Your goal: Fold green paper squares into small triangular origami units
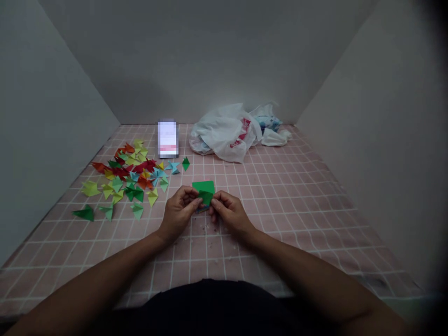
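Between my two hands is a small piece of green origami paper (205, 198), partly folded, with a darker green face toward me. My left hand (182, 206) pinches its left edge between thumb and fingers. On the other side, my right hand (229, 211) grips the right edge the same way. Just behind and under it lies a brighter green square sheet (203, 185) on the table. A bit of something bluish peeks out below the paper, too small to make out.
Many folded paper pieces (135, 192) in red, orange, yellow, green and blue spread over the left side of the checked cloth (287, 200). A lit phone (168, 138) stands behind them. Crumpled white plastic bags (224, 130) lie at the back. Walls rise at the sides and rear.
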{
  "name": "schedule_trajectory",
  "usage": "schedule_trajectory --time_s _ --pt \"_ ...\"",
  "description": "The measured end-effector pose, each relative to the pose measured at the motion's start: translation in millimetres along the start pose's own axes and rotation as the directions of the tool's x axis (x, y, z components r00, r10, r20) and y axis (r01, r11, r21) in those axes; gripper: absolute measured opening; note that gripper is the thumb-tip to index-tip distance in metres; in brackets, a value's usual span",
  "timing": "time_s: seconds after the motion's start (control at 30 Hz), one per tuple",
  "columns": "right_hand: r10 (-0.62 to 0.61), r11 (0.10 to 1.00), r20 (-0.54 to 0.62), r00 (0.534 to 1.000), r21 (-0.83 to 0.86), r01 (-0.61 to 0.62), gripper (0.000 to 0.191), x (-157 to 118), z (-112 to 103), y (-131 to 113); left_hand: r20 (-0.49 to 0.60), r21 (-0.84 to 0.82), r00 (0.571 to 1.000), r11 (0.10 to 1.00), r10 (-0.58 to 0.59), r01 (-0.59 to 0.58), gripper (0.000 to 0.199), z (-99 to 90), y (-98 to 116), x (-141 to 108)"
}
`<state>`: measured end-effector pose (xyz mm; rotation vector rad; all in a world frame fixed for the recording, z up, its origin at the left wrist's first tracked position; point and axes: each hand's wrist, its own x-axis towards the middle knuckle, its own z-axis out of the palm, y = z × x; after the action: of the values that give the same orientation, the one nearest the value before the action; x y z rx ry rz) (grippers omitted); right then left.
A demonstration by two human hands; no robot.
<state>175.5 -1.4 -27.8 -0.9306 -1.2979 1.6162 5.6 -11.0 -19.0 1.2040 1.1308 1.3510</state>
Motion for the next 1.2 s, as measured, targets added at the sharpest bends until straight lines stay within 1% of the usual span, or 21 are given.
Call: schedule_trajectory --time_s 0.2,0.37,0.47,0.57,0.67,0.77,0.83,0.93,1.03,1.2 --pt "0.007 1.0 0.009 1.0 0.011 -0.007 0.023 -0.3 -0.2 0.7 0.011 0.011 1.0 1.0 -0.019 0.019 0.017 -1.2 -1.6 0.2" --pt "0.008 1.0 0.002 1.0 0.018 -0.008 0.022 -0.2 -1.5 -0.2 0.075 0.027 0.992 0.994 -0.106 0.104 0.018 -2.1 1.4 -0.7" --pt "0.009 1.0 0.005 1.0 0.015 -0.009 0.02 0.5 -2.1 0.0 0.08 0.035 0.988 0.991 -0.134 0.132 0.02 -2.6 2.3 -1.5" --pt "-0.001 0.999 0.0 1.0 0.032 0.001 0.017 2.0 -2.1 2.0 0.074 -0.002 0.981 0.984 -0.178 0.179 0.025 -2.9 1.3 -1.1" --pt "-0.047 0.997 -0.002 0.999 0.058 0.047 0.024 3.7 -1.9 4.9 0.062 -0.041 0.974 0.975 -0.217 0.22 0.029 -3.1 0.1 0.4" --pt "-0.088 0.994 0.017 0.996 0.067 0.087 0.032 4.1 -2.1 6.2 0.06 -0.042 0.968 0.968 -0.243 0.246 0.032 -3.5 0.1 1.8" --pt "-0.099 0.993 0.031 0.995 0.065 0.097 0.031 3.4 -2.3 5.4 0.072 -0.039 0.963 0.964 -0.259 0.263 0.032 -4.0 0.1 2.3" --pt "-0.086 0.996 0.036 0.996 0.03 0.085 0.026 2.0 -2.9 2.0 0.121 -0.059 0.954 0.958 -0.274 0.282 0.029 -5.2 -1.5 2.7" --pt "-0.071 0.997 0.027 0.997 -0.004 0.072 0.021 1.8 -4.2 -1.0 0.199 -0.127 0.945 0.949 -0.261 0.289 0.029 -6.3 -4.5 2.5" --pt "-0.081 0.996 0.029 0.996 0.041 0.08 0.021 4.1 -6.6 -0.2 0.269 -0.169 0.932 0.94 -0.244 0.295 0.031 -7.2 -6.2 2.7"
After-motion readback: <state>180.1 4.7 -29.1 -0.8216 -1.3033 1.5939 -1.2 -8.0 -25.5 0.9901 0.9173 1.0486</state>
